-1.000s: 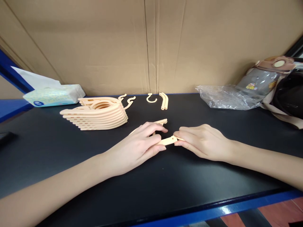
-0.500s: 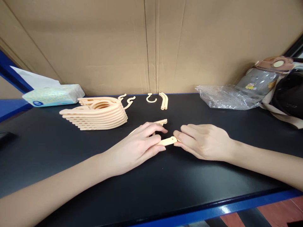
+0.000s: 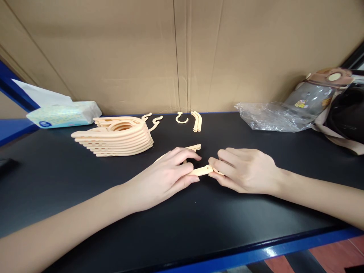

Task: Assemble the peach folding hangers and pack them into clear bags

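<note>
Tissue pack [image 3: 64, 115]: back left of counter [image 3: 170, 227] | stacked cream hangers [image 3: 127, 143]: beside it | left hand [image 3: 170, 170]: curled, thumb and fingers gripping cream hanger part [image 3: 201, 171], between both hands | right hand [image 3: 246, 170]: fingertips pinched at the part's holed right end | clear bag [image 3: 273, 116]: back right

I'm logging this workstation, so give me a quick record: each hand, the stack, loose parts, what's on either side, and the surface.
Left hand: holding a holed cream piece
Right hand: pinching a cream part, mostly hidden, at the holed end
Stack: layered cream pieces, left of centre
Loose parts: among them a hook and curved strips, toward the back
Left side: tissue pack
Right side: clear plastic bag, bottle
Surface: black tabletop
</note>
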Available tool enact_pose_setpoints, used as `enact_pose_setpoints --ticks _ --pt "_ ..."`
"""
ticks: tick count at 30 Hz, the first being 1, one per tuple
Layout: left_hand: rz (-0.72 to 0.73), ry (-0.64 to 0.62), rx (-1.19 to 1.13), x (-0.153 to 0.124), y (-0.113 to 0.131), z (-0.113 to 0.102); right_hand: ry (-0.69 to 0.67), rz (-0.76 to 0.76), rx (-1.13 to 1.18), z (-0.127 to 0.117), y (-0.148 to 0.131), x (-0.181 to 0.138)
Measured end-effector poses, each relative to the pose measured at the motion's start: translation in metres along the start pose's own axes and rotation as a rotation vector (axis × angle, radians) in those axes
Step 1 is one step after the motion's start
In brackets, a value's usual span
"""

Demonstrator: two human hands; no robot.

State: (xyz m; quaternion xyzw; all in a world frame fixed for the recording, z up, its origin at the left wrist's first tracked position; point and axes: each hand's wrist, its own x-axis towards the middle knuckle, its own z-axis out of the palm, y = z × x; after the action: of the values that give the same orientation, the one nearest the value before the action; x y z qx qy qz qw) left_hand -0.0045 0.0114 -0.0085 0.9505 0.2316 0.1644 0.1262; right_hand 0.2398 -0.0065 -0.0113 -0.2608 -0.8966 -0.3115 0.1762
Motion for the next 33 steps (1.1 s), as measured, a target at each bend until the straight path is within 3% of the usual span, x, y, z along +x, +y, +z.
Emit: enact_pose_setpoints --ticks 16,33 --pt "0.012 0.009 0.040 0.0005 -0.0006 0.0016 -0.015 0.101 0.178 0.0030 -0.0024 -0.0016" --pt "-0.009 0.004 -0.003 -0.0006 0.0017 0.0002 -0.032 0.113 0.266 0.0043 -0.0037 -0.0014"
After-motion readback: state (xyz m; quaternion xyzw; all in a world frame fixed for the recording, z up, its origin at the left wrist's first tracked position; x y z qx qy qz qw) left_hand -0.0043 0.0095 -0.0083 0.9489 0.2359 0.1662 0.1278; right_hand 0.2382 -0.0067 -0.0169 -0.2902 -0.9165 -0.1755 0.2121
